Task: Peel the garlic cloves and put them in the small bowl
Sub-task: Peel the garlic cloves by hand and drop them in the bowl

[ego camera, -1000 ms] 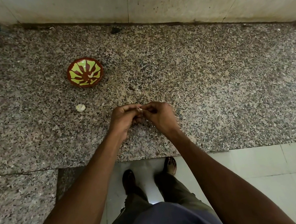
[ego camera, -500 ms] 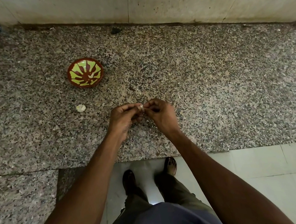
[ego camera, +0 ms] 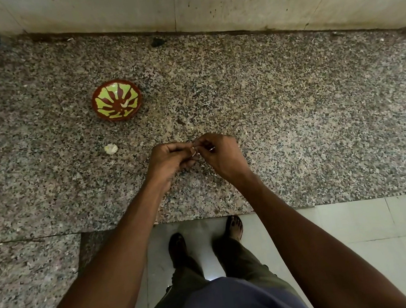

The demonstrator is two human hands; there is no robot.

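Hands meet over the granite counter, pinching one garlic clove.

Left hand (ego camera: 168, 160) and right hand (ego camera: 218, 151) close fingertips on the garlic clove (ego camera: 193, 151) near the counter's (ego camera: 298, 126) front edge. Another loose clove (ego camera: 111, 148) lies to the left; the small bowl (ego camera: 117, 99) sits beyond it, toward the back wall.

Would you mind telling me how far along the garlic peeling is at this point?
Done: one pale piece, seemingly a peeled clove, lies in the small bowl. In hand: the left hand and right hand pinch a clove between them above the granite counter, peeling it. Left: that clove must reach the bowl, and a whitish piece of garlic waits on the counter near it.
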